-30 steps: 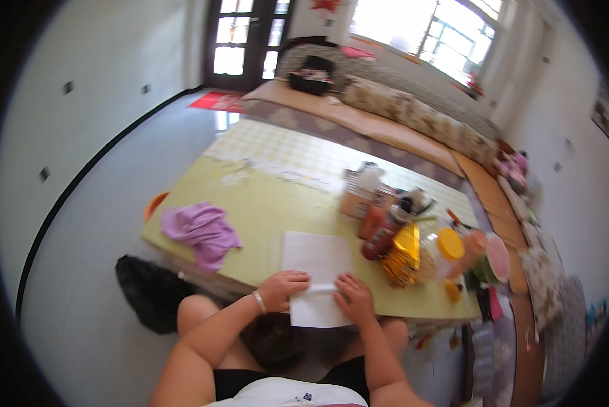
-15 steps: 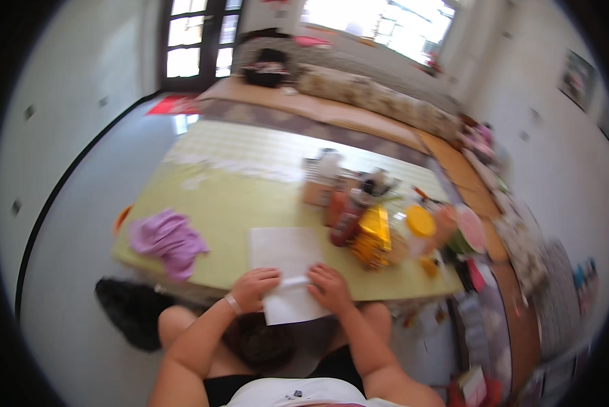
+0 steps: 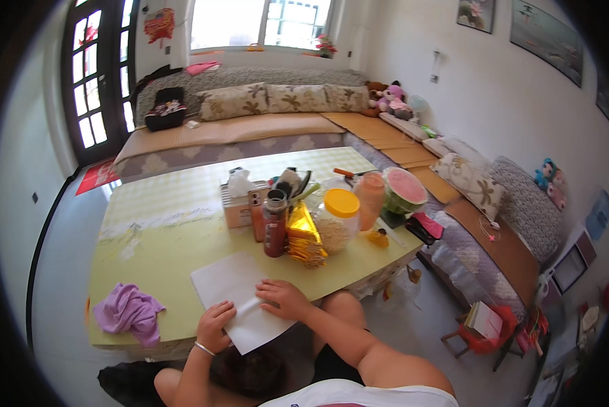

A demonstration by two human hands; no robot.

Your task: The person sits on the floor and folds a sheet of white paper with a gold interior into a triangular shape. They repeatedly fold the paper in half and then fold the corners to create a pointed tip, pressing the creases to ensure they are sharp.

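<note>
A white sheet of paper [image 3: 223, 275] lies slanted on the pale yellow-green tabletop, its near end jutting past the front edge. A raised crease crosses it between my hands. My left hand [image 3: 215, 327], a band at its wrist, grips the sheet's left edge with bent fingers; its thumb is hidden. On the other side of the crease, my right hand [image 3: 282, 300] rests on the paper with fingers stretched out and slightly apart. A crumpled purple cloth [image 3: 129, 311] sits left of the sheet. Beyond my right hand stand a dark red bottle [image 3: 274, 224] and a shiny gold packet [image 3: 305, 234].
Clustered on the table [image 3: 162, 258] are a tissue box [image 3: 237, 209], a yellow-lidded jar [image 3: 338, 220], an orange-pink container [image 3: 370, 200] and a cut watermelon [image 3: 404, 190]. A corner sofa [image 3: 243, 129] lines the back and right. A small stool [image 3: 457, 339] stands at lower right.
The whole view has swung to the right and sharpened. Both hands stay on the paper, which now looks tilted; my right hand reaches farther in over it.
</note>
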